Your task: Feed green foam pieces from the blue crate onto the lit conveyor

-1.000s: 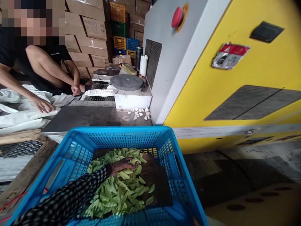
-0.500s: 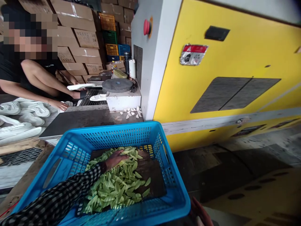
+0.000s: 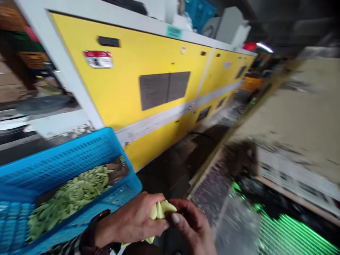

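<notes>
My left hand (image 3: 130,221) is closed around several pale yellow-green, leaf-shaped pieces (image 3: 160,209), whose ends stick out between thumb and fingers. A few more poke out below the palm. My right hand (image 3: 195,226) meets it from the right, with thumb and forefinger curled about the tip of one piece; blur hides how firmly they pinch. To the left is a blue plastic basket (image 3: 66,145) with slotted walls, and a heap of the same green pieces (image 3: 71,198) lies inside it. Both hands are outside the basket, by its right corner.
A long yellow machine (image 3: 127,85) with a grey frame runs behind the basket. White scraps (image 3: 81,130) lie on the bench by its corner. To the right stand a large tan panel (image 3: 294,109) and a green-lit ribbed surface (image 3: 297,233). Dark floor (image 3: 170,180) shows between.
My left hand has come out of the basket with a bunch of green pieces and met my right hand. The view has swung right, so the other person is out of sight.
</notes>
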The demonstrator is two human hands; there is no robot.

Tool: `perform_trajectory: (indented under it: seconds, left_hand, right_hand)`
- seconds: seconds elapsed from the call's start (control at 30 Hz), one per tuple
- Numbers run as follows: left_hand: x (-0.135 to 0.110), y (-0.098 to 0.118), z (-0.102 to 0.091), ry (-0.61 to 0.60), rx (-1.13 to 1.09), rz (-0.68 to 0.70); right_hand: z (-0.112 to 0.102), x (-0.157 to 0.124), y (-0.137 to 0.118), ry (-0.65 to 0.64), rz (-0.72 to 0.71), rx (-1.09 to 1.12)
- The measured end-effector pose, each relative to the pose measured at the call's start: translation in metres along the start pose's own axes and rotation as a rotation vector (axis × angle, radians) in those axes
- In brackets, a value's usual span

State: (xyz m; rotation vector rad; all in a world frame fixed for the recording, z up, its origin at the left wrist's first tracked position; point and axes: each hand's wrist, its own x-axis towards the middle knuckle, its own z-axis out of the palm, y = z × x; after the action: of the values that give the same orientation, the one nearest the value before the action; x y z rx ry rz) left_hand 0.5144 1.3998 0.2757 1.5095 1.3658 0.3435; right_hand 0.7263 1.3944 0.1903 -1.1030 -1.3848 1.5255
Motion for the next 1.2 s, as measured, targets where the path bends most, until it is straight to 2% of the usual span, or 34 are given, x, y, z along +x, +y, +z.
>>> perform_trajectory:
  seconds: [0.07,0.17,0.27,0.37,0.4,0.43,0.5,0.53,0.6,0.67,0.7,0.77,0.8,0.87,0.97,1.07,1.13,1.17,1.2]
  left_hand:
    - [0.028,0.018,0.050,-0.104,0.109,0.032]
    - [0.066,0.030,0.120,-0.199,0.022,0.069]
    - [0.095,0.032,0.189,-0.279,-0.217,0.006]
    - [0.109,0.037,0.253,-0.435,-0.390,-0.084]
    - [0.111,0.040,0.272,-0.471,-0.418,-0.094]
    - [0.112,0.044,0.288,-0.498,-0.429,-0.094]
    - [0.113,0.054,0.312,-0.535,-0.410,-0.085]
    - [0.113,0.059,0.320,-0.548,-0.383,-0.078]
    - [0.114,0.069,0.331,-0.563,-0.294,-0.064]
    - [0.115,0.079,0.337,-0.578,-0.179,-0.032]
    - [0.116,0.083,0.339,-0.582,-0.125,-0.007]
    - [0.117,0.089,0.344,-0.583,-0.042,0.050]
    - [0.119,0.091,0.346,-0.588,-0.018,0.078]
    - [0.123,0.092,0.349,-0.601,0.005,0.112]
    - [0.138,0.083,0.348,-0.624,-0.015,0.109]
    - [0.161,0.065,0.347,-0.649,-0.118,0.059]
    - [0.173,0.052,0.348,-0.663,-0.192,0.033]
    - [0.177,0.046,0.349,-0.666,-0.220,0.025]
    - [0.180,0.041,0.350,-0.667,-0.249,0.020]
  right_hand:
    - [-0.034,-0.025,0.002,0.092,-0.046,-0.084]
    - [-0.100,-0.076,0.030,0.405,-0.046,-0.123]
    - [-0.181,-0.143,0.085,0.780,0.015,-0.257]
    - [-0.266,-0.215,0.155,1.050,0.154,-0.744]
    - [-0.290,-0.236,0.176,1.097,0.202,-0.924]
    - [-0.310,-0.255,0.195,1.087,0.234,-1.066]
    - [-0.336,-0.281,0.219,0.978,0.226,-1.230]
    - [-0.342,-0.287,0.222,0.951,0.224,-1.258]
    - [-0.338,-0.288,0.211,1.004,0.265,-1.192]
    - [-0.318,-0.277,0.185,1.060,0.326,-0.898]
    - [-0.305,-0.268,0.170,1.024,0.340,-0.657]
    - [-0.276,-0.249,0.142,0.751,0.275,-0.127]
    - [-0.262,-0.240,0.131,0.658,0.237,0.031]
    - [-0.241,-0.225,0.119,0.633,0.164,0.167]
    - [-0.227,-0.212,0.118,0.810,0.158,0.212]
    - [-0.234,-0.211,0.129,1.069,0.228,0.201]
    - [-0.250,-0.219,0.144,1.269,0.268,-0.050]
    - [-0.260,-0.225,0.153,1.328,0.273,-0.263]
    - [-0.271,-0.233,0.163,1.333,0.267,-0.504]
